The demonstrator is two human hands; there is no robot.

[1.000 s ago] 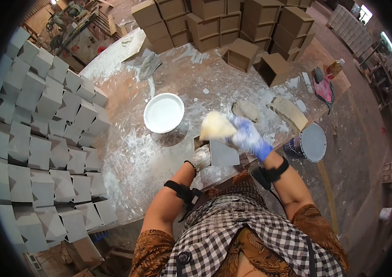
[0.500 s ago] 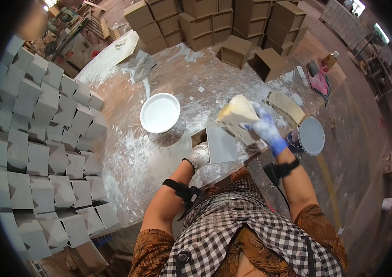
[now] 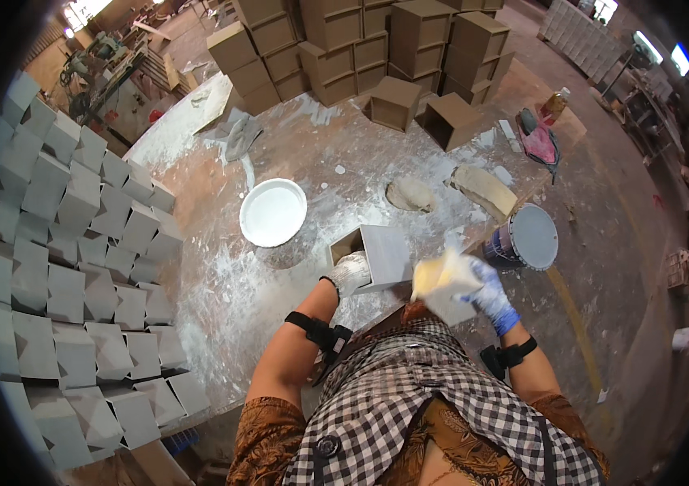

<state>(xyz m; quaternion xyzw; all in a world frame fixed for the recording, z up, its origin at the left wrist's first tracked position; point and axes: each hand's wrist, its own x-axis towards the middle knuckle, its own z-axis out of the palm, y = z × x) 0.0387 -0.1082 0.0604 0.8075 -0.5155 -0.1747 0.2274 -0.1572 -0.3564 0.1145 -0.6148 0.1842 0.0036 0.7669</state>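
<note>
My left hand (image 3: 350,274), in a whitish knit glove, reaches into the open end of a light grey box (image 3: 387,253) and holds it from inside; its fingertips are hidden. The box lies on its side near the table's front edge. My right hand (image 3: 490,293), in a blue glove smeared with white, grips a yellow and white sponge (image 3: 443,277) blurred by motion. The sponge is just right of the box, at the table's edge. Beyond the box stands a round white bowl (image 3: 244,230) holding white liquid.
Rows of grey-coated boxes (image 3: 65,287) are stacked at left, brown boxes (image 3: 332,65) at the back. A bucket (image 3: 500,248) stands at the right edge. Near it lie a pale block (image 3: 481,189), a greyish lump (image 3: 411,195), a pink cloth (image 3: 540,144) and a bottle (image 3: 554,105).
My right hand has brought the sponge toward me, from beyond the box's right side to the table edge, uncovering the greyish lump. My left hand remains in the box. The view has shifted slightly.
</note>
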